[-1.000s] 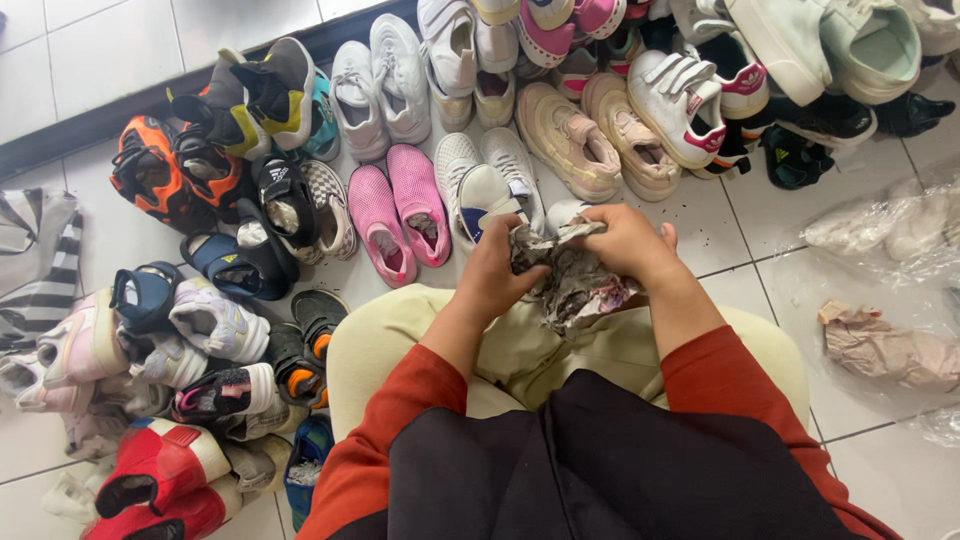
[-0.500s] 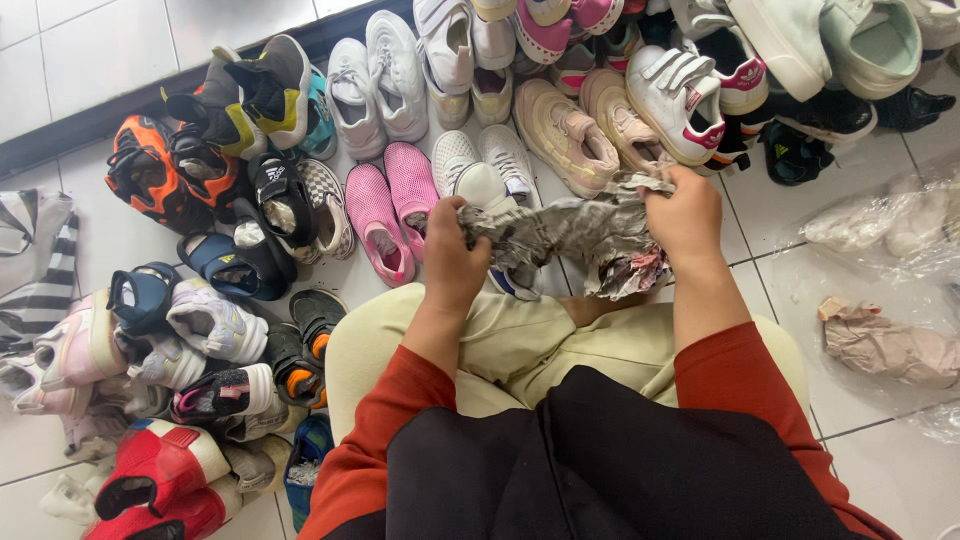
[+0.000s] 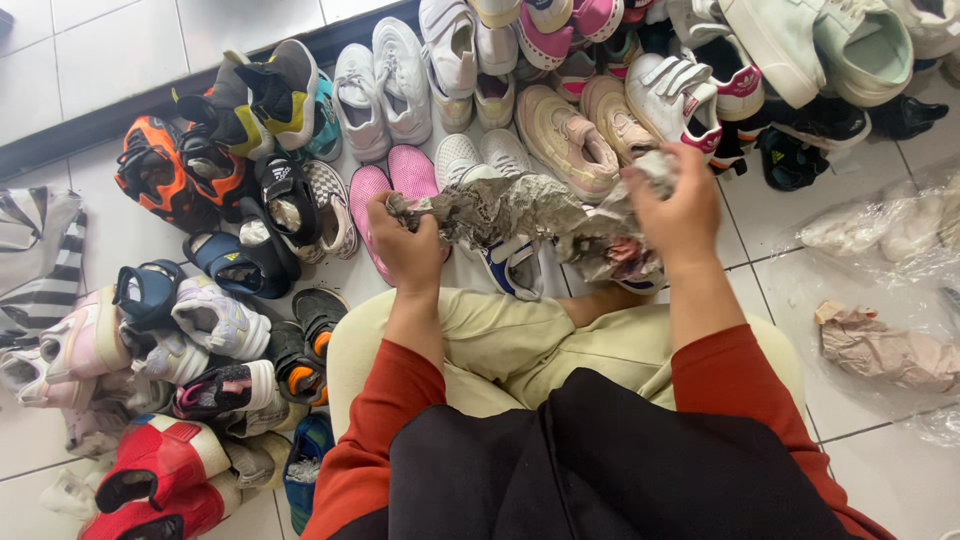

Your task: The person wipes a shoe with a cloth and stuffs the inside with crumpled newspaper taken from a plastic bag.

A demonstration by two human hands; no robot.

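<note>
Left hand (image 3: 405, 245) clamped in a fist on one end of a crumpled sheet of newspaper (image 3: 505, 212); right hand (image 3: 680, 205) fingers closed on the other end, which is bunched into a wad with some pinkish print showing. Hands are well apart, paper stretched between them, held above the knees and in front of the person's cream trousers (image 3: 520, 340). Both forearms in red sleeves (image 3: 395, 400), a black garment across the lap. Directly under the paper: a white sneaker with a blue stripe (image 3: 510, 268), partly hidden by the sheet. Just beyond the left hand, a pink pair of sneakers (image 3: 400, 175), touching side by side. Beyond the paper, a white mesh pair (image 3: 480, 155), then a beige chunky pair (image 3: 580, 130) and a white strap shoe with a red heel tab (image 3: 680, 95) near the right hand. Farther left: black sandals (image 3: 285, 205), a checkered slip-on (image 3: 335, 205), orange-black sneakers (image 3: 165, 170), a heap of small kids' shoes, and red shoes (image 3: 160, 480) at the bottom left corner. Striped fabric (image 3: 40, 260) at the far left edge. Right side on the white tiled floor (image 3: 790, 220): a crumpled pinkish paper wad (image 3: 880, 345) and clear plastic bags (image 3: 890, 230), well apart from the hands.
</note>
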